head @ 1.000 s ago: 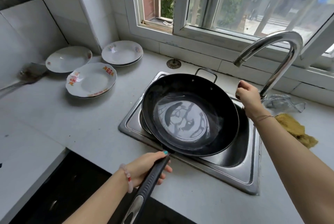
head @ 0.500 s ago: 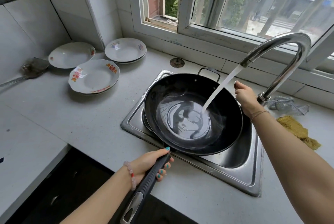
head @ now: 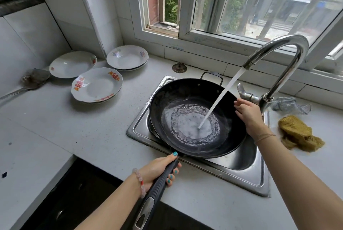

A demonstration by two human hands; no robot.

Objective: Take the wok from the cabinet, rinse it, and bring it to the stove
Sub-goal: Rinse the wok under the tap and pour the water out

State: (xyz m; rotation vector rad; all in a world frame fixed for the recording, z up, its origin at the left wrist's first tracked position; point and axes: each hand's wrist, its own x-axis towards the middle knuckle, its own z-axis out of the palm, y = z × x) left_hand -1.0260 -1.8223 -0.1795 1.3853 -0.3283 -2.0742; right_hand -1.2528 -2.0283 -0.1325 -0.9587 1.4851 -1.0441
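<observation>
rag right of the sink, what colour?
Mustard yellow rag, crumpled on the counter beside the sink; seen in the head view.

sink (head: 246,179): wok (head: 196,118) covers most of it for me
spatula (head: 31,81) handle: cut off left
wok handle end: hidden, bottom edge
</observation>
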